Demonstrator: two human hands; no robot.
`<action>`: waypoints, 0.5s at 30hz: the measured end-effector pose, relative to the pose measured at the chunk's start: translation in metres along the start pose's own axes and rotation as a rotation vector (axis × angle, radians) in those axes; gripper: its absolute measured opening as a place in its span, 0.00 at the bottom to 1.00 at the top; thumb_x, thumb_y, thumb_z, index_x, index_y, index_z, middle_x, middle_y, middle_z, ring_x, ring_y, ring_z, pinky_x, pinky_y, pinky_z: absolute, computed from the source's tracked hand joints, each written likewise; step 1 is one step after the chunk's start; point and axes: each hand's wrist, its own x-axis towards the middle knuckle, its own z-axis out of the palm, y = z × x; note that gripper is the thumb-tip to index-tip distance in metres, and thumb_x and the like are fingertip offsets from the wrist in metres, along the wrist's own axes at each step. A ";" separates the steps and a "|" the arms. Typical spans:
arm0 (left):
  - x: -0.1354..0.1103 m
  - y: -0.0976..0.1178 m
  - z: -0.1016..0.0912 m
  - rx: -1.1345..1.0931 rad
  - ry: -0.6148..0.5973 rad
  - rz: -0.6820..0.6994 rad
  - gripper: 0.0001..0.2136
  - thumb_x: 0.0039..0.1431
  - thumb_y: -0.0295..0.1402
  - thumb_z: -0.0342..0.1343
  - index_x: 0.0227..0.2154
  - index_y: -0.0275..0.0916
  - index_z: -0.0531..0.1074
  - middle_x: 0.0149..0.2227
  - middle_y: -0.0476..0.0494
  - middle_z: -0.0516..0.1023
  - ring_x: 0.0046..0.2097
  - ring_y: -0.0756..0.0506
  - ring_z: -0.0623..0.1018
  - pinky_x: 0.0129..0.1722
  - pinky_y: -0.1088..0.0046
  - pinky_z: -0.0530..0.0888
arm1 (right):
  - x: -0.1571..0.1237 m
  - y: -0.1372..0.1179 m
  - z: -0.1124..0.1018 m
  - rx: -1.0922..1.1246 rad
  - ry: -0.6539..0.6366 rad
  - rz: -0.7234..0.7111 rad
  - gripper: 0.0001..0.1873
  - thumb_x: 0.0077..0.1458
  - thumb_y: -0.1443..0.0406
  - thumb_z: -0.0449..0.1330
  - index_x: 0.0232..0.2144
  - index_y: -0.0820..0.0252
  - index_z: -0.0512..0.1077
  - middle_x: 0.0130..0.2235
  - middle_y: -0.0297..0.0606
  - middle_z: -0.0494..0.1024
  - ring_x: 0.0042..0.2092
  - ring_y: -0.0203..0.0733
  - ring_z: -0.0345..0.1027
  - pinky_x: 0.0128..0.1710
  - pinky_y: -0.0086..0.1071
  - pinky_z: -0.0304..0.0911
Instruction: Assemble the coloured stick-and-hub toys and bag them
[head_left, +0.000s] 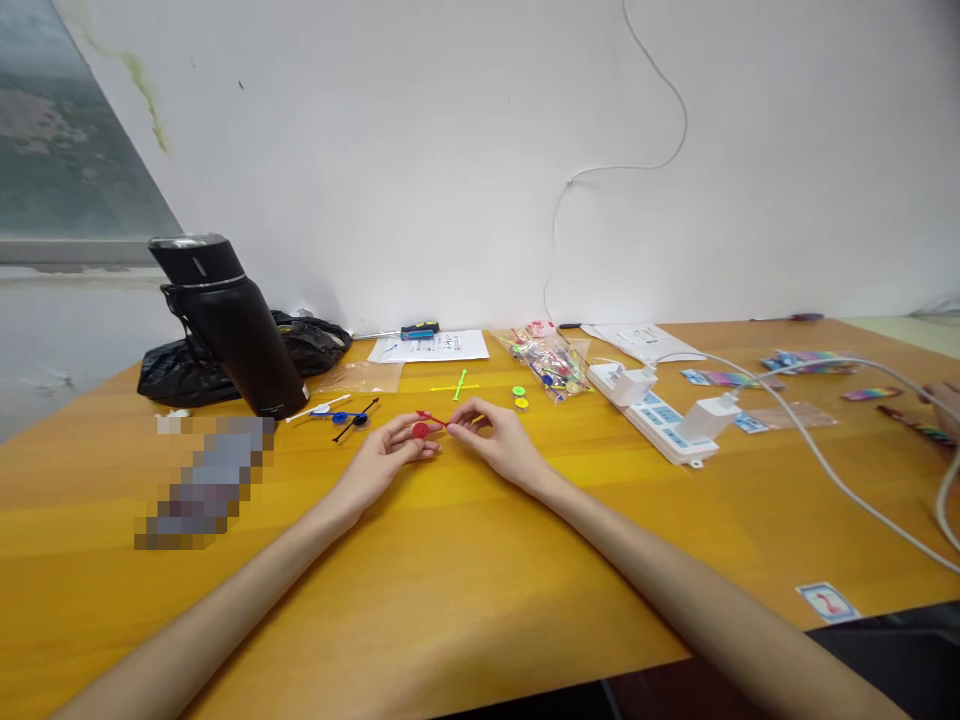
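Big orange wooden surface (pixel 480 570) fills most of the view. A tall black flask (pixel 229 325) stands at about 10 o'clock from the hands, leaning against a crumpled black plastic bag (pixel 176 372). Out at 2 o'clock there's a white power strip (pixel 664 425) with a charger (pixel 709 415) plugged in. A printed paper sheet (pixel 433 346) lies at 12, and just right of it is a clear bag of coloured parts (pixel 547 362).

Both hands meet near the middle. The left hand (pixel 386 455) grips a small red disc (pixel 421 431) between thumb and fingertips, low over the surface. The right hand (pixel 499 440) is pinched shut on one end of a thin red stick (pixel 433 418), and the other end points at the disc. They look touching, but I can't tell if the stick is actually seated in it.

So my read is that this is the joining step, stick into disc. It calls for a steady left grip and a small, straight push from the right, since the stick looks bendy.

The loose bits are a yellow-green cross of sticks (pixel 457 386) at 12, a blue disc on a stick (pixel 341 417) at 9, and a green disc (pixel 518 391) at 1. Someone else's hand (pixel 946 400) peeks in at the far right edge.
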 end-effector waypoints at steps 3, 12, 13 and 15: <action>-0.003 -0.001 0.004 0.090 -0.087 0.059 0.24 0.60 0.40 0.63 0.56 0.36 0.70 0.54 0.33 0.79 0.50 0.40 0.81 0.56 0.59 0.75 | -0.004 -0.009 0.009 0.078 -0.078 0.014 0.07 0.62 0.61 0.63 0.38 0.59 0.75 0.36 0.36 0.79 0.37 0.38 0.71 0.39 0.31 0.65; -0.008 0.007 0.006 0.196 -0.140 0.104 0.22 0.62 0.38 0.60 0.57 0.38 0.71 0.55 0.35 0.78 0.53 0.40 0.79 0.57 0.61 0.72 | -0.008 -0.006 0.015 0.063 -0.088 0.049 0.09 0.61 0.59 0.64 0.36 0.59 0.73 0.34 0.34 0.77 0.33 0.36 0.67 0.36 0.30 0.63; -0.007 0.007 0.006 0.191 -0.130 0.103 0.22 0.62 0.38 0.61 0.57 0.38 0.71 0.55 0.35 0.78 0.53 0.40 0.79 0.58 0.61 0.72 | -0.008 -0.007 0.015 0.063 -0.093 0.040 0.10 0.62 0.58 0.63 0.36 0.59 0.73 0.34 0.34 0.78 0.34 0.37 0.67 0.37 0.30 0.63; -0.007 0.007 0.006 0.179 -0.110 0.101 0.22 0.61 0.39 0.62 0.56 0.38 0.72 0.56 0.36 0.78 0.54 0.39 0.79 0.58 0.61 0.72 | -0.008 -0.008 0.014 0.068 -0.103 0.021 0.12 0.63 0.56 0.62 0.37 0.59 0.73 0.35 0.35 0.78 0.34 0.37 0.68 0.38 0.31 0.64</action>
